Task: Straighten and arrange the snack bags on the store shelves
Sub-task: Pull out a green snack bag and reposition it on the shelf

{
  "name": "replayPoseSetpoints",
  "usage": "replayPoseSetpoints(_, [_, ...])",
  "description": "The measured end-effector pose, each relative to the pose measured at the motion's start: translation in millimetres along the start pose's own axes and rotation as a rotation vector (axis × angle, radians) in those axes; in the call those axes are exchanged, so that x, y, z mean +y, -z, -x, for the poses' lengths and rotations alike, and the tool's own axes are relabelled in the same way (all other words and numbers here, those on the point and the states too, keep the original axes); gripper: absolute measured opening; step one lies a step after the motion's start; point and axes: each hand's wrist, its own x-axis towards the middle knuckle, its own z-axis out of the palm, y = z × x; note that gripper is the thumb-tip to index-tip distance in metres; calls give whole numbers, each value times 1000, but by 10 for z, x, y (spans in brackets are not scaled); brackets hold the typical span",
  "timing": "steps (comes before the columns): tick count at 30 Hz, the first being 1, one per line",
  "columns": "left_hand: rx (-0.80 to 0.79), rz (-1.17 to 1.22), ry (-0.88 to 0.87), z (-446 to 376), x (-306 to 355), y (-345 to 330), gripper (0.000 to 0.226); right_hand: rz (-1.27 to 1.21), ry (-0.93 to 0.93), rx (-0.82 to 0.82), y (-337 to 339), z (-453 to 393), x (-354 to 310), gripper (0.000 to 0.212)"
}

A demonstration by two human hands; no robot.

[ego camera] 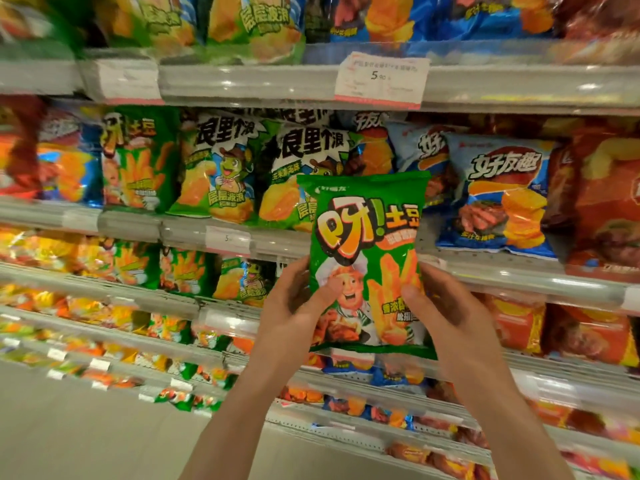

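Both hands are wrapped round one green bag [367,265] held upright in front of the shelves, clear of every shelf. On the left, the left hand [294,299] grips the bag's lower left edge, thumb laid across the printed cook and fingers behind. On the right, the right hand [446,306] grips the lower right edge the same way, thumb on the picture of fries. The bag faces the camera, its top seal level with the middle row and covering part of a green-and-white bag [304,174] there.

To the far left of that row stands a matching green bag [138,161], same fries and lettering, so that slot looks like the likeliest home for the one in hand; that is a judgement from the print alone. To the right sit blue bags [498,195] and red ones beyond.

To do this well, keep the grip low and light so the chips inside are not crushed, carry the bag leftward with its face outward, and set its bottom seal down behind the shelf lip [131,223] before letting go. Slide it in squarely beside or in front of its twin rather than wedging it, since the neighbouring bags lean and could topple forward.
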Motion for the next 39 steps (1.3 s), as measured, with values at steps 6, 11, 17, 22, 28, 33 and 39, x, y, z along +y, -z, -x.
replayPoseSetpoints(6, [38, -70, -63, -5, 120, 1144, 53, -17, 31, -12, -1070, 132, -233, 40])
replayPoseSetpoints(11, [120, -71, -71, 34, 222, 2315, 64, 1, 47, -109, -2223, 187, -373, 46])
replayPoseSetpoints(17, [258, -32, -51, 104, 302, 3516, 61, 6, 35, -278, -3473, 96, -484, 31])
replayPoseSetpoints(22, [381, 26, -22, 8, 258, 4233, 73, 51, 27, -367, -4258, -81, -466, 40])
replayPoseSetpoints(28, [464, 11, -32, -299, 202, 4971, 71, -60, 5, -477, -5108, -398, -410, 36])
replayPoseSetpoints(33, [534, -52, -78, -625, 383, 5578, 56, -95, -1, -556, -5861, -804, -398, 31])
replayPoseSetpoints(39, [591, -99, -152, -1018, 618, 6213, 47, -136, 66, -602, -6688, -1208, -494, 57])
